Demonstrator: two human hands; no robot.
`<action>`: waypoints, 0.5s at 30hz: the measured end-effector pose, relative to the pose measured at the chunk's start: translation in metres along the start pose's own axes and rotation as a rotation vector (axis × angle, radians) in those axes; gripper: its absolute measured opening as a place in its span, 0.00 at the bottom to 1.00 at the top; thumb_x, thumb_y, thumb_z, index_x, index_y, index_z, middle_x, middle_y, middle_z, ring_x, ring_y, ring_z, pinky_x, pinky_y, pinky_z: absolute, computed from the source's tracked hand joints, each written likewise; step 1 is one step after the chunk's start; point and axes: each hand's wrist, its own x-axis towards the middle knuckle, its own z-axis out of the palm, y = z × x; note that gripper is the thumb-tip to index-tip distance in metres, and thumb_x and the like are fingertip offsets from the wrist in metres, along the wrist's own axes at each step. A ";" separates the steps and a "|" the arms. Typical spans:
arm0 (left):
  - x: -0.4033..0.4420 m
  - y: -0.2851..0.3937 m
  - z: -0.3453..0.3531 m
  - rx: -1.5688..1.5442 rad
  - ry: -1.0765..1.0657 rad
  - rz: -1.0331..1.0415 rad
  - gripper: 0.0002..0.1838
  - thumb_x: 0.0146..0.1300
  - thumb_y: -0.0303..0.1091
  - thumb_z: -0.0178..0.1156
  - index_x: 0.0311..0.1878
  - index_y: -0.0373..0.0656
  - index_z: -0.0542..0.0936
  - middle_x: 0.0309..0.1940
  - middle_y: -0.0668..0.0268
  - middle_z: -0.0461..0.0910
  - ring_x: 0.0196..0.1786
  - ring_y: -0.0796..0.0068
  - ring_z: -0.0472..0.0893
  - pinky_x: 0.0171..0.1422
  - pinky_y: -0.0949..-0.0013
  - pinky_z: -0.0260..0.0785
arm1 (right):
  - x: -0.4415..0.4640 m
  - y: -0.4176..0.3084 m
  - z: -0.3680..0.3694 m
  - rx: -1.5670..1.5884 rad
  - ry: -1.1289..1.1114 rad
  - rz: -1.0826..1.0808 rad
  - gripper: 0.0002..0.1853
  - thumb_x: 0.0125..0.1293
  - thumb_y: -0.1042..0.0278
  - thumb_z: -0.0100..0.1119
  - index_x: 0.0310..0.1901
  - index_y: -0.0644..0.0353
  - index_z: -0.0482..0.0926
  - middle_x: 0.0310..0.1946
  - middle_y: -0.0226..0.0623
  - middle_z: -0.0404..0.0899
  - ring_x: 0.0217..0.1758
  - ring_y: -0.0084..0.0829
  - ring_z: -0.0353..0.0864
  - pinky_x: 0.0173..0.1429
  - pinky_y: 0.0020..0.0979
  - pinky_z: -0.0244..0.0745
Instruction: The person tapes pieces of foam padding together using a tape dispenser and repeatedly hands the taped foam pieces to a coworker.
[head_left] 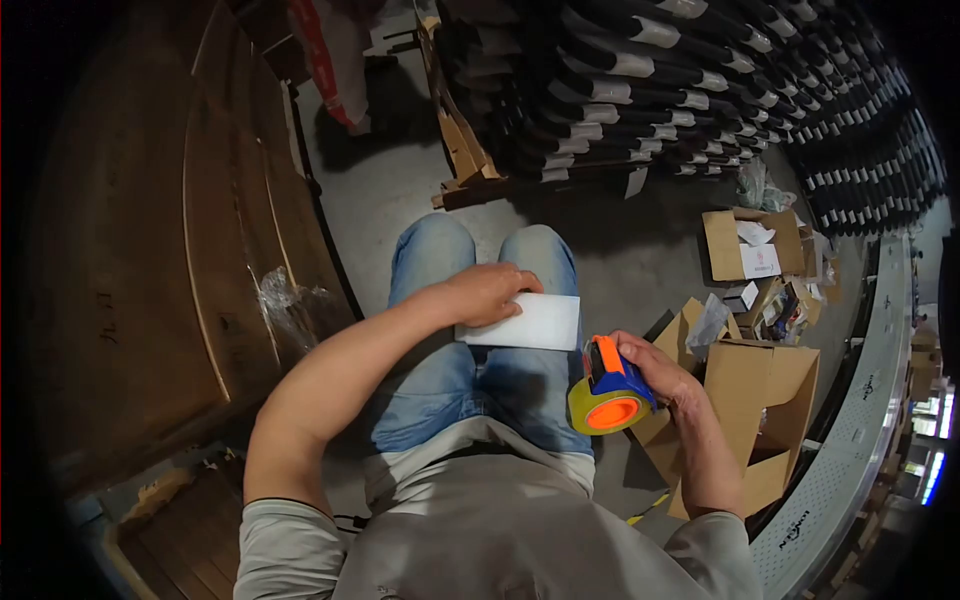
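Across my thighs lies a white block that looks like foam, with straight edges. My left hand grips its left end, with the fingers curled over the upper edge. To the right of the block, my right hand is closed around a tape dispenser with a blue body and orange parts. The dispenser carries a roll of yellowish tape on an orange hub and is held in the air beside my right thigh. Part of its handle is hidden in the palm.
An open cardboard box stands on the floor at my right, with a smaller open box beyond it. Black parts with white wrappings are stacked ahead. Large brown cartons rise at left. A conveyor curves along the right.
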 end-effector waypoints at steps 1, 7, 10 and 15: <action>0.003 0.007 -0.007 0.088 -0.017 -0.001 0.22 0.67 0.31 0.63 0.65 0.48 0.79 0.53 0.54 0.82 0.59 0.52 0.82 0.63 0.55 0.75 | -0.010 -0.003 0.005 0.119 -0.002 -0.016 0.29 0.75 0.45 0.58 0.65 0.59 0.74 0.54 0.36 0.82 0.54 0.26 0.82 0.62 0.29 0.78; 0.012 0.023 -0.006 0.373 -0.107 -0.092 0.23 0.71 0.30 0.56 0.68 0.60 0.82 0.58 0.58 0.80 0.61 0.54 0.82 0.67 0.55 0.73 | -0.040 0.007 0.015 0.242 0.054 -0.071 0.37 0.71 0.35 0.61 0.64 0.64 0.76 0.55 0.37 0.82 0.56 0.28 0.83 0.63 0.31 0.79; 0.000 0.019 -0.001 0.464 -0.075 -0.124 0.26 0.73 0.31 0.54 0.71 0.64 0.80 0.57 0.60 0.80 0.61 0.57 0.81 0.67 0.57 0.71 | -0.040 0.017 0.016 0.219 -0.024 -0.146 0.30 0.77 0.41 0.57 0.64 0.61 0.76 0.57 0.35 0.83 0.56 0.27 0.84 0.66 0.30 0.77; -0.021 0.004 0.022 0.495 0.147 -0.054 0.26 0.73 0.33 0.54 0.72 0.66 0.78 0.52 0.62 0.80 0.57 0.63 0.81 0.66 0.61 0.65 | -0.032 0.020 0.004 0.046 0.117 -0.153 0.23 0.80 0.44 0.56 0.58 0.57 0.77 0.45 0.24 0.80 0.49 0.16 0.78 0.58 0.23 0.74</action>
